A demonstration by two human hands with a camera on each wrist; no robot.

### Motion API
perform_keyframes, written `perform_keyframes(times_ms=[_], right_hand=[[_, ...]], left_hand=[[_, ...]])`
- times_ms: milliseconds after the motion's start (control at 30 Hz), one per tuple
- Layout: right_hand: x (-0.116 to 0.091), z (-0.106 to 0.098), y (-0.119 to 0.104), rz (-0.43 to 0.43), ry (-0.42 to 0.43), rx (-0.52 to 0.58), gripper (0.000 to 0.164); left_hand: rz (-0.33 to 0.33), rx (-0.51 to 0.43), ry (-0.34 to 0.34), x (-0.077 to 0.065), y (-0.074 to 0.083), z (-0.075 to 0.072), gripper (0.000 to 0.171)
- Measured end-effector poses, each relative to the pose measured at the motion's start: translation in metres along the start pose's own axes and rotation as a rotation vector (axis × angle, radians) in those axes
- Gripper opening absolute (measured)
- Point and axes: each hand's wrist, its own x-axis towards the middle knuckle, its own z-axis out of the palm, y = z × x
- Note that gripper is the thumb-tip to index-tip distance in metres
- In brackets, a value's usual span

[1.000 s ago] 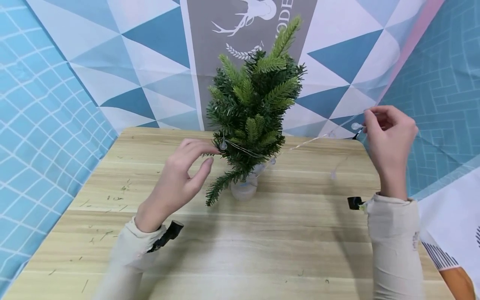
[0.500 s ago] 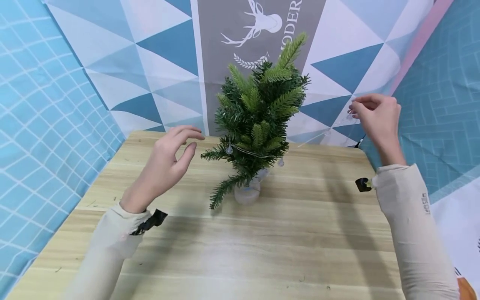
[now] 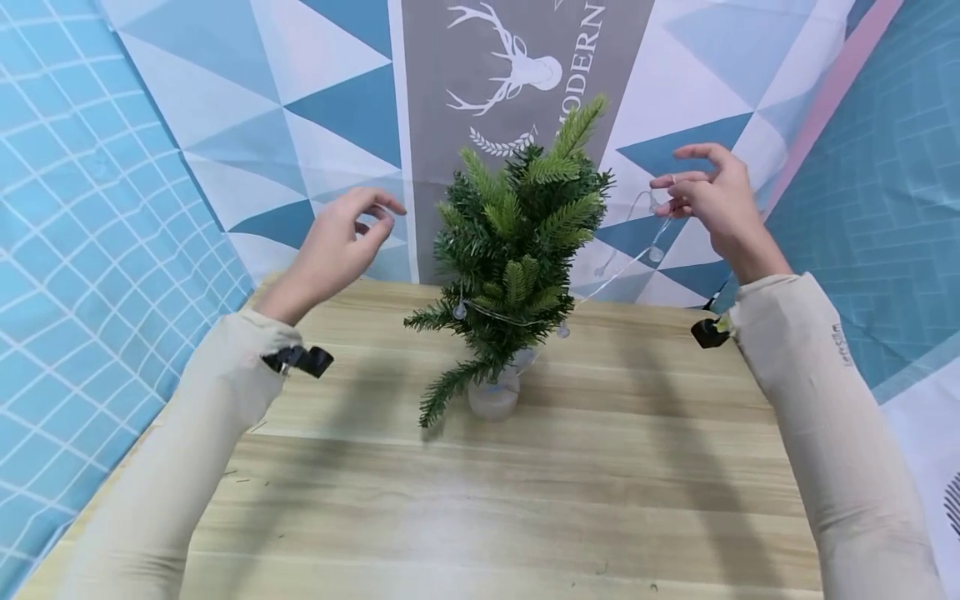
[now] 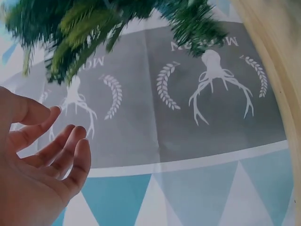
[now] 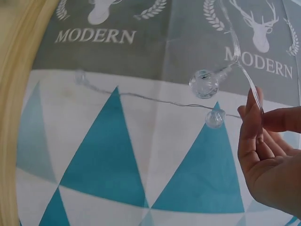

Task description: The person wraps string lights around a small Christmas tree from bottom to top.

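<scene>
A small artificial Christmas tree (image 3: 517, 242) stands on the table in a whitish translucent base (image 3: 493, 398). A clear string of lights with round bulbs (image 3: 562, 331) crosses its lower branches and runs up to the right. My right hand (image 3: 712, 200) pinches the wire between thumb and fingers; in the right wrist view two clear bulbs, one of them a near bulb (image 5: 204, 84), hang close to the fingertips. To the left of the tree my left hand (image 3: 337, 242) is raised with loosely bent fingers, holding nothing. The left wrist view shows that hand (image 4: 42, 160) apart from the branches (image 4: 94, 23).
The wooden table (image 3: 450, 508) has a few fallen green needles on it. Behind stands a patterned cloth backdrop (image 3: 337, 108) with a grey deer panel. Blue tiled-pattern cloths hang on both sides, the left cloth (image 3: 82, 208) close to the left arm.
My left hand has drawn away from the tree's lower branches and risen. The right hand has moved left and up toward the tree, carrying the light string. The view has shifted slightly.
</scene>
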Motion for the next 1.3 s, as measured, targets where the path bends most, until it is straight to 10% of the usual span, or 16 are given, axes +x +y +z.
perform_keyframes(times_ms=[700,1167,1300], right_hand=[[0.043,0.056,-0.077,0.019,-0.301,0.283,0.056],[0.048,0.09,-0.103,-0.082,-0.564,0.274,0.066],[0.044,0.097,-0.102,-0.093,-0.56,0.35,0.06]], left_hand=[[-0.221,-0.439,-0.177,0.119,0.045,-0.017,0.037],[-0.196,-0.47,-0.484,0.148,0.074,0.014,0.047],[-0.2,-0.457,-0.447,0.144,0.068,0.017,0.032]])
